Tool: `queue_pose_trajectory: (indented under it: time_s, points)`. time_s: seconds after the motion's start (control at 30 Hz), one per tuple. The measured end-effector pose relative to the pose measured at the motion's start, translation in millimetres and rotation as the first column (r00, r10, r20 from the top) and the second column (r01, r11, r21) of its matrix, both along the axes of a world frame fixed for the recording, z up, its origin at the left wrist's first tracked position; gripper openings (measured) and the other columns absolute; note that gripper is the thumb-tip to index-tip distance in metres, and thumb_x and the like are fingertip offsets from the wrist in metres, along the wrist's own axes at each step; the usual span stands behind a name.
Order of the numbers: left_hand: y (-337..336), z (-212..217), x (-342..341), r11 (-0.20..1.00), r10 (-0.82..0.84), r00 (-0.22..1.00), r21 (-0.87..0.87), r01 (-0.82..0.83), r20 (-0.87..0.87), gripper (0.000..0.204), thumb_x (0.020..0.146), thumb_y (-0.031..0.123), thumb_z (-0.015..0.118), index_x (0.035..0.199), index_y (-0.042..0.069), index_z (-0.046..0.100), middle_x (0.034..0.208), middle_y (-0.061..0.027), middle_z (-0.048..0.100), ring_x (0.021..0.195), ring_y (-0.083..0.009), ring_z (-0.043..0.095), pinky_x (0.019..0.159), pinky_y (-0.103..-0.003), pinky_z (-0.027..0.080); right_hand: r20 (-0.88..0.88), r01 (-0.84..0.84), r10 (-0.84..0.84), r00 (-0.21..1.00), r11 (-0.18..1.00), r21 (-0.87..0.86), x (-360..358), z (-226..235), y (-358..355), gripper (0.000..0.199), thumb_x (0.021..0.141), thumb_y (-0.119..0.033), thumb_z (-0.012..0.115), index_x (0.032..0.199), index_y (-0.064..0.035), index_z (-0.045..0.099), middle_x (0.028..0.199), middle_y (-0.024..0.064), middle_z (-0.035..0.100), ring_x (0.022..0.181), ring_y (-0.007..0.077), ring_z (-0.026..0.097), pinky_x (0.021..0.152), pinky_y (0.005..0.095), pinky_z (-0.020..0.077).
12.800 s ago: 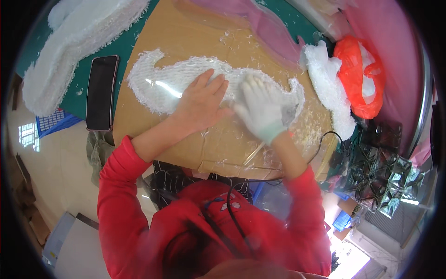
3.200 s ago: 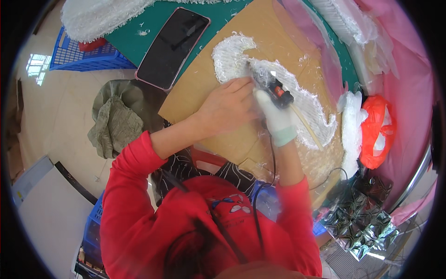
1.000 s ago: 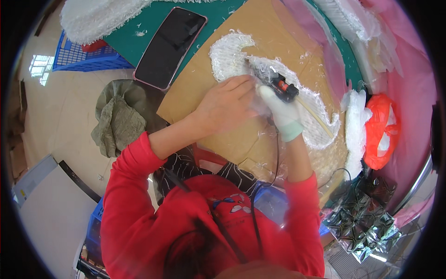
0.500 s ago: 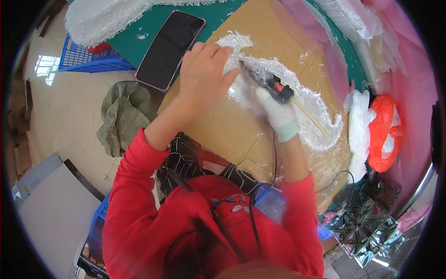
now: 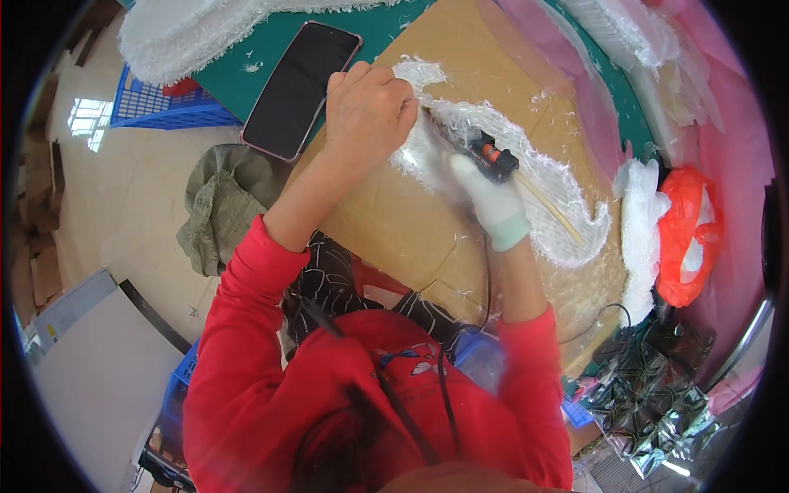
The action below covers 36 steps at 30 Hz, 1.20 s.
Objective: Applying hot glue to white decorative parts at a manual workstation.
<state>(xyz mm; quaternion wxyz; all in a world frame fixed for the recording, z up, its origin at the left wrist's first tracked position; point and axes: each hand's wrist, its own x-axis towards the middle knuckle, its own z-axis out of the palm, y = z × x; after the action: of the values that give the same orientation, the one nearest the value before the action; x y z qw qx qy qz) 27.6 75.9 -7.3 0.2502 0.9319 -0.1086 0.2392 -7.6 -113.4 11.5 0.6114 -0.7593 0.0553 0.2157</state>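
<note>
"What's changed?"

"Our left grip (image 5: pixel 370 112) has moved up-left, fingers curled; we can't tell if it holds anything. Our right grip (image 5: pixel 491 203), wrapped around the black tool (image 5: pixel 496 162), probably steers alone."

"And alignment?"

"The white fringed piece (image 5: pixel 549 237) on cardboard (image 5: pixel 386 218) runs upper-left to lower-right; our tool, over it, points upper-left."

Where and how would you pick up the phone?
Probably by its lower short end, coming from the picture's lower left: the phone lies flat, and that end seems to overhang the green tabletop, likely leaving room underneath. The left hand crowds its right long edge.
</note>
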Motion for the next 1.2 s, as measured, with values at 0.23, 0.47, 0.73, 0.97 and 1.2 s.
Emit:
queue_pose_trajectory:
  time_s: [0.23, 0.47, 0.73, 0.97, 1.2]
  points:
    - [13, 1, -4, 0.994, 0.105, 0.994, -0.006, -0.105, 0.032, 0.006, 0.065, 0.015, 0.065, 0.062, 0.011, 0.061, 0.069, 0.0011, 0.054, 0.069, -0.0198, 0.050, 0.062, -0.033, 0.033, -0.140, 0.064, -0.044, 0.989, 0.988, 0.140, 0, 11, 7, 0.030, 0.078, -0.018, 0.065, 0.103, -0.0026, 0.058, 0.095, 0.0006, 0.059, 0.086, 0.0098, 0.053, 0.076, 0.0249, 0.0424]
    - [13, 5, -22, 0.992, 0.111, 0.985, -0.074, -0.102, 0.132, 0.009, 0.065, 0.012, 0.065, 0.074, 0.013, 0.063, 0.076, 0.0010, 0.057, 0.073, -0.0186, 0.052, 0.063, -0.033, 0.034, -0.104, 0.031, -0.022, 0.994, 0.996, 0.085, 0, 8, 4, 0.029, 0.079, -0.019, 0.064, 0.102, -0.0024, 0.059, 0.095, 0.0013, 0.059, 0.086, 0.0103, 0.054, 0.076, 0.0251, 0.0431]
    - [-15, -5, -48, 0.973, -0.188, 0.982, -0.135, 0.190, 0.027, 0.016, 0.066, 0.010, 0.061, 0.082, 0.006, 0.062, 0.090, -0.0031, 0.060, 0.085, -0.0191, 0.053, 0.069, -0.033, 0.041, -0.096, 0.037, -0.036, 0.995, 0.999, 0.000, 1, 2, 5, 0.030, 0.079, -0.018, 0.064, 0.105, -0.0019, 0.058, 0.097, 0.0020, 0.059, 0.087, 0.0104, 0.054, 0.077, 0.0253, 0.0430]
    - [-14, -11, -47, 0.966, -0.198, 0.978, -0.155, 0.206, 0.064, 0.017, 0.066, 0.011, 0.062, 0.081, 0.002, 0.063, 0.094, -0.0049, 0.061, 0.085, -0.0198, 0.055, 0.072, -0.030, 0.046, 0.170, 0.068, -0.054, 0.984, 0.995, -0.076, -1, -5, -2, 0.029, 0.071, -0.023, 0.067, 0.083, 0.0022, 0.059, 0.068, 0.0067, 0.059, 0.061, 0.0115, 0.050, 0.057, 0.0289, 0.0439]
    - [-14, -8, -47, 0.960, -0.203, 0.976, -0.180, 0.215, 0.082, 0.017, 0.065, 0.008, 0.065, 0.081, 0.001, 0.064, 0.093, -0.0066, 0.063, 0.079, -0.0225, 0.057, 0.069, -0.030, 0.047, 0.023, -0.004, 0.008, 1.000, 0.981, -0.193, 4, -9, -5, 0.032, 0.078, -0.019, 0.065, 0.105, -0.0022, 0.058, 0.096, 0.0017, 0.059, 0.086, 0.0096, 0.053, 0.077, 0.0247, 0.0430]
